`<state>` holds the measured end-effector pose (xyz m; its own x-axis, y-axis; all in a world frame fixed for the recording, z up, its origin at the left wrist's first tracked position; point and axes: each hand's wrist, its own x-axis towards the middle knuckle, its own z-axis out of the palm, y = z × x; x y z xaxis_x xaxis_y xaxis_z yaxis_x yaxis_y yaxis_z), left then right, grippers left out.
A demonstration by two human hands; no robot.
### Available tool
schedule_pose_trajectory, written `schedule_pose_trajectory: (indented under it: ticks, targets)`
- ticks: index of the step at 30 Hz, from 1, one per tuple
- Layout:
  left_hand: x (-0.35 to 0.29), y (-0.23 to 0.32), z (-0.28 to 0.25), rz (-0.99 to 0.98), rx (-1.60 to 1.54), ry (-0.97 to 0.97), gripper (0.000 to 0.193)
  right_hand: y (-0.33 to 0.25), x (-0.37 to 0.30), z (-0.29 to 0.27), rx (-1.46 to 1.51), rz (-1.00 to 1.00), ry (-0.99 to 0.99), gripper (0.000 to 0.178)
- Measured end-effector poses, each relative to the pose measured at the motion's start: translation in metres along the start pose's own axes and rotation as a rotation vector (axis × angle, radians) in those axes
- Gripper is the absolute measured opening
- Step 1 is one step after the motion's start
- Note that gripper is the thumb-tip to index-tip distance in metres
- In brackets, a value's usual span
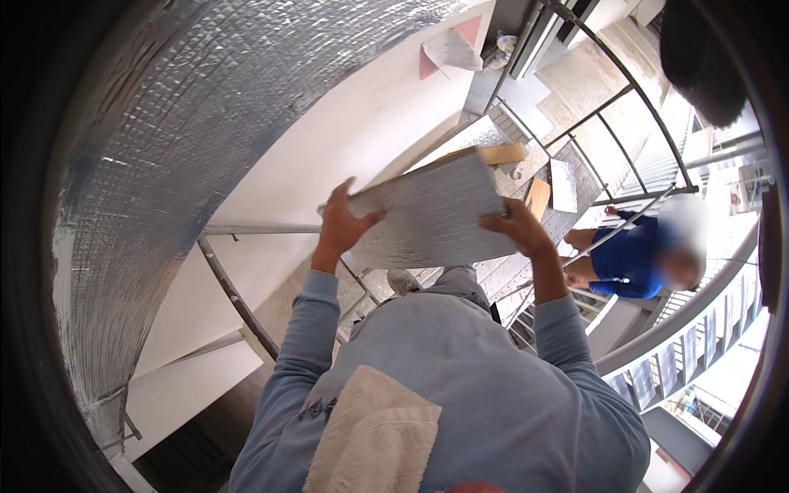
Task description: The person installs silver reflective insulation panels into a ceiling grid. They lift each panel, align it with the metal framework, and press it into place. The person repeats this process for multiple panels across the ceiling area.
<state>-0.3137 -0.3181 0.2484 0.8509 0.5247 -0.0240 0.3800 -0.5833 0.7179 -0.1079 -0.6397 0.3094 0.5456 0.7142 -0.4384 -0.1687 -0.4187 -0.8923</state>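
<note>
Grey-blue cloth of the wearer's long-sleeved shirt (485,386) is filling the lower middle, with a cream, fleecy, four-sided cloth (374,435) lying on its chest. Both bare hands are keeping apart, gripping opposite ends of a silver-grey, foil-faced rectangular panel (427,214), which is being held out in front of the torso: the left hand (341,226) is pressing its thumb toward the face at the left end, while the right hand (524,230) is clasping the right end. Just beyond the panel, a yellowish block (503,154) and a pale, flat rectangular sheet (563,185) are lying on a grey platform. Farther right, a co-worker in a blue top (620,253) is standing near dark metal-tube railings (641,168). Leftward, a smooth white wall (329,156) is running beside a large, silver foil-covered surface (205,99).
</note>
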Motion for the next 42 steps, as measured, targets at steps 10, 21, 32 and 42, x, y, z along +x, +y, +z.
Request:
schedule_pose_trajectory:
  ticks: [10, 21, 32, 42]
  targets:
    - [-0.03, -0.069, -0.018, -0.573, -0.719, -0.235, 0.077, 0.064, -0.003, -0.045, 0.513, 0.046, 0.141, 0.056]
    - [-0.023, -0.059, -0.015, -0.534, -0.705, -0.099, 0.066, 0.082, 0.0, -0.031, 0.388, 0.048, 0.302, 0.063]
    - [-0.032, -0.045, 0.012, -0.426, -0.24, -0.047, 0.072, 0.106, 0.001, -0.022, -0.011, 0.163, 0.452, 0.064]
    - [-0.027, 0.022, 0.039, -0.616, -0.685, -0.404, 0.082, 0.069, 0.008, 0.046, -0.16, -0.05, 0.408, 0.038]
